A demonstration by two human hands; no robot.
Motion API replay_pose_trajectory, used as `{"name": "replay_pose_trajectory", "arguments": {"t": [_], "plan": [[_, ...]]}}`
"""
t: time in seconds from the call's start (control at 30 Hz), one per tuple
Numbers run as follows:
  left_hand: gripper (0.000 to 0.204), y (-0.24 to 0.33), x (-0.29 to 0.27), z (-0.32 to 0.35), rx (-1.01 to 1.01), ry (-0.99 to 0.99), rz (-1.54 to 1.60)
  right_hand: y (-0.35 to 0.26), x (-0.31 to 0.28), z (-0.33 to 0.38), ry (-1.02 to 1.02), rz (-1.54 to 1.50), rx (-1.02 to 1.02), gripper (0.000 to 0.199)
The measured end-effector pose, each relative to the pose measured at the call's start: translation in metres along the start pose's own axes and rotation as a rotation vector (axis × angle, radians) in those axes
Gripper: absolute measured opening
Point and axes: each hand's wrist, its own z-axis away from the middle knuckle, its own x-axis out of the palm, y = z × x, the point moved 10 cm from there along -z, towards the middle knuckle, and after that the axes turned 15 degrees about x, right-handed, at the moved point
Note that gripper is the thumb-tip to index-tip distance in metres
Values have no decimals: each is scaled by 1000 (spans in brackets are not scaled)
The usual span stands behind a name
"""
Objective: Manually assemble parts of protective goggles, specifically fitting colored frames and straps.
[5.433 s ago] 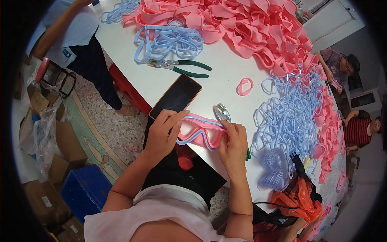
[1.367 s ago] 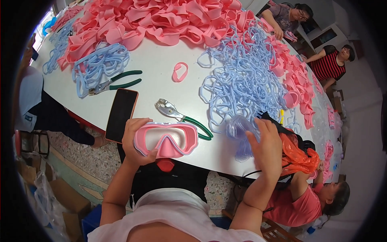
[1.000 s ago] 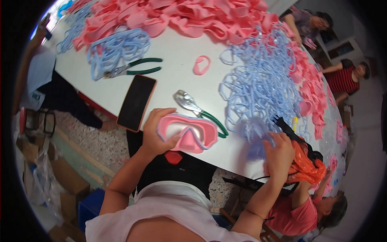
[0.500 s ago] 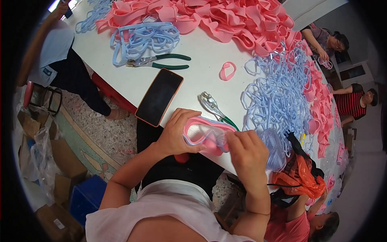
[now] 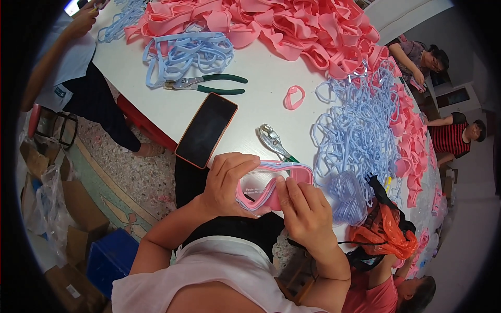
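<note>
Just over the table edge, my two hands hold a diving mask with a pink frame, pale blue trim and a clear lens [image 5: 268, 194]. My left hand [image 5: 227, 180] is closed around its left side, fingers on top and thumb underneath. On the other side, my right hand [image 5: 309, 211] pinches the frame by the nose part, thumb at the lens. A pair of pliers with green handles [image 5: 271, 140] lies just beyond the mask, its handles partly hidden by it. A phone with an orange edge [image 5: 207, 130] rests beside my left hand.
Pink rubber skirts [image 5: 292, 26] are heaped at the back. Light blue trim pieces [image 5: 355, 125] pile up at right, with another bundle [image 5: 190, 52] at left. More green-handled pliers [image 5: 219, 83], a pink ring [image 5: 294, 97] and an orange bag [image 5: 389, 235] lie around. Co-workers sit nearby.
The mask has turned its lens up toward me and sits slightly lower. My right hand has moved down and left, from the mask's right end to the nose part.
</note>
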Motion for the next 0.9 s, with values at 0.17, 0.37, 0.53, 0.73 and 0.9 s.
{"name": "replay_pose_trajectory", "arguments": {"t": [0.17,0.37,0.53,0.73,0.9], "plan": [[82,6,0,2,35,21,2,0,0,2,6,11,2,48],[73,10,-2,5,91,86,35,-3,4,4,20,39,-23,49],[68,15,-3,3,103,26,10,-4,0,11,118,32,7,48],[63,18,-5,5,118,34,-5,-1,-1,8,87,-30,37,49],[55,19,-6,6,160,37,32,13,8,8,-27,-233,87,51]]}}
